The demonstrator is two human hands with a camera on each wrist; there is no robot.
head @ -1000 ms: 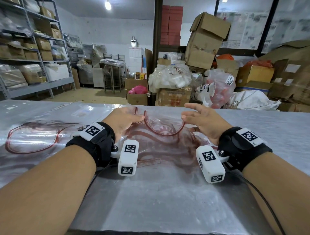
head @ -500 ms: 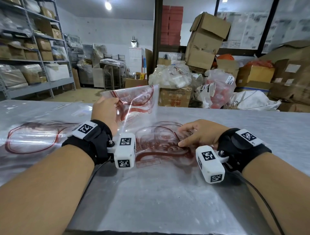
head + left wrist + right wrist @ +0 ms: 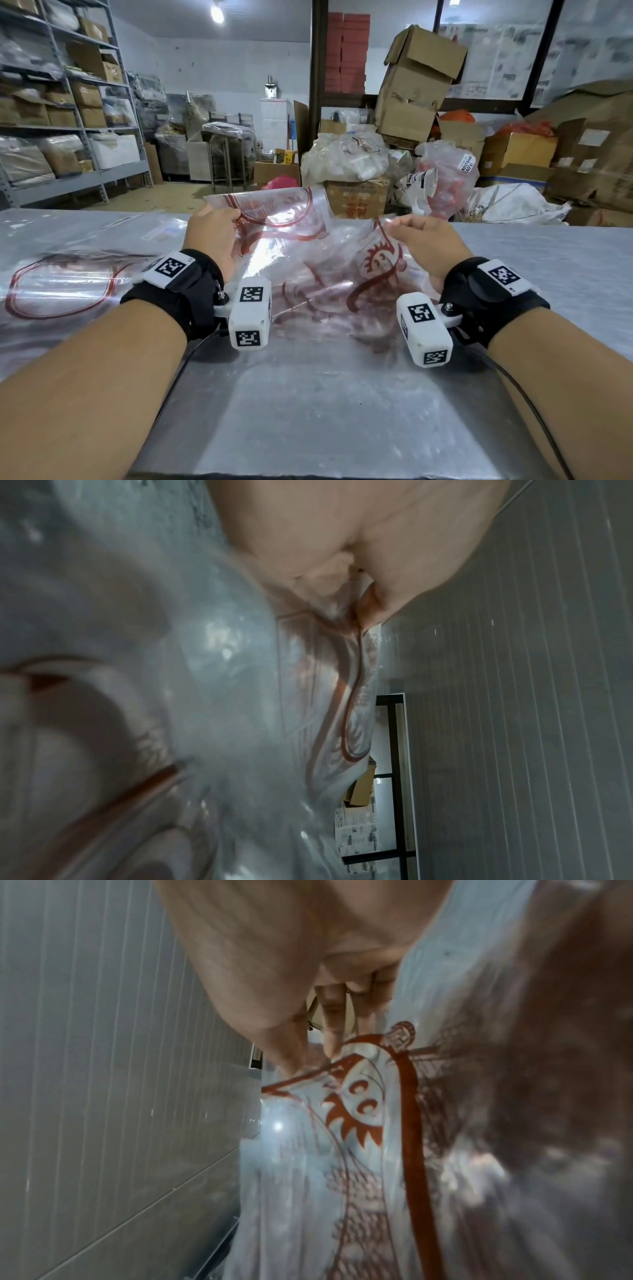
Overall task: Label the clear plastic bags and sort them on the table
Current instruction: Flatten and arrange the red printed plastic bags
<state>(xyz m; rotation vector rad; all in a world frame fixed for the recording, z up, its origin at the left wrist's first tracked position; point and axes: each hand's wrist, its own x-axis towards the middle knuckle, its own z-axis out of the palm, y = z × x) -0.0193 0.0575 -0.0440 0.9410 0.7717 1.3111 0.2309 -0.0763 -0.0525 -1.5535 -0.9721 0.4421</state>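
Right hand now lifting off the pile, pinching a second clear plastic bag at 1 o'clock, left hand gripping raised bag at 11 o'clock, both bags hanging over table.

Behind the bench, a white tag on a red-filled sack carries print ending "(40's)"; other lettering is too blurred to read.

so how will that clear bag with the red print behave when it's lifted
Probably floppy: the bag sags and creases between the left hand and right hand. Likely very light, since fingertip pinches hold it up. Its glossy film may be slippery.
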